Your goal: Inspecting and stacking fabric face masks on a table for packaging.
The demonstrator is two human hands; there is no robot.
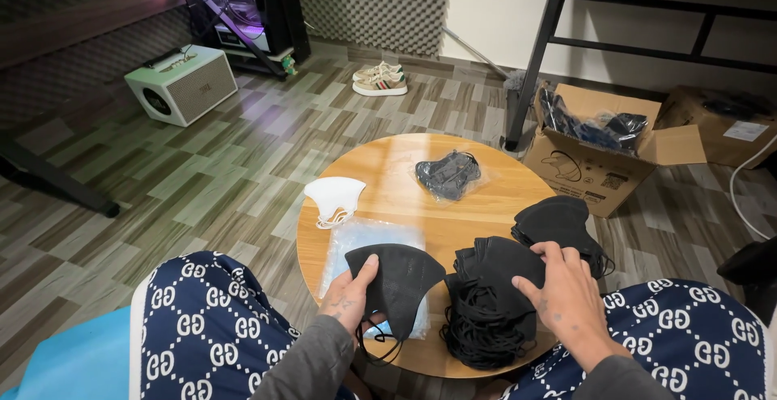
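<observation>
Patterned knees [206, 319] frame a round wooden surface [388, 173]; the left hand [350, 299] pinches one black mask [398, 283] between thumb and fingers above a clear bag [364, 238], while the right hand [566, 295] rests with fingers spread on the black mask stack [494, 266] at five o'clock. One bagged mask [447, 175] lies at twelve o'clock and a white mask [333, 198] at nine; judging by the stack, most packing seems left.

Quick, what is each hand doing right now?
Left hand: closed on a black face mask.
Right hand: open, fingers resting on the stack of black masks.
</observation>
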